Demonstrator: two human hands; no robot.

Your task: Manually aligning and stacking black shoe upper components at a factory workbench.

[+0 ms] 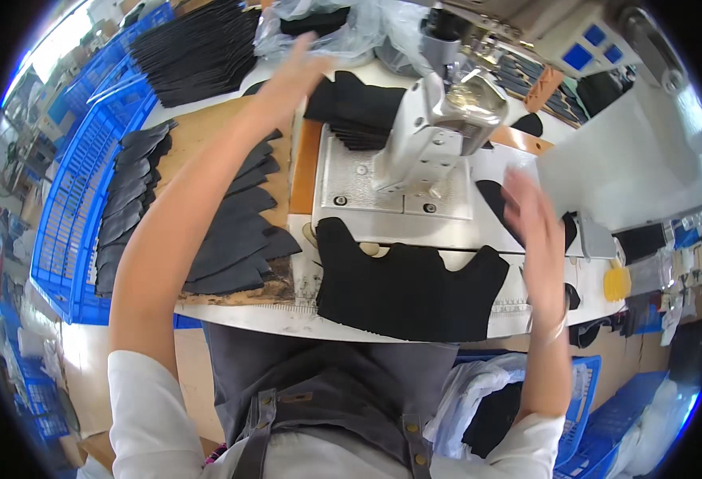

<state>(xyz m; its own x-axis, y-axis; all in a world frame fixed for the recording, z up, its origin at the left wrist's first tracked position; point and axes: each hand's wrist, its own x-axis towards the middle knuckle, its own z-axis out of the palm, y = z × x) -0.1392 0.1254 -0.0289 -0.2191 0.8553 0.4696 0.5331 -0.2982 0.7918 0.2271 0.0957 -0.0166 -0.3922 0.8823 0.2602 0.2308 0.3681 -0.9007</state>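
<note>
My left hand reaches to the far side of the table, blurred by motion. Its fingers look stretched apart, with nothing visible in them, beside a stack of black fabric pieces and a clear plastic bag. To the right of the white sewing machine, my right hand is raised and smeared. A dark piece shows just beside its fingers; whether they touch it is unclear. One black cut fabric piece with a notched upper edge lies flat at the table's front edge, apart from both hands.
Overlapping dark pieces lie on a brown board at left, with a tall black stack behind. A blue crate borders the table's left side. Below right stands a bag-lined blue basket. A yellow object sits at the right edge.
</note>
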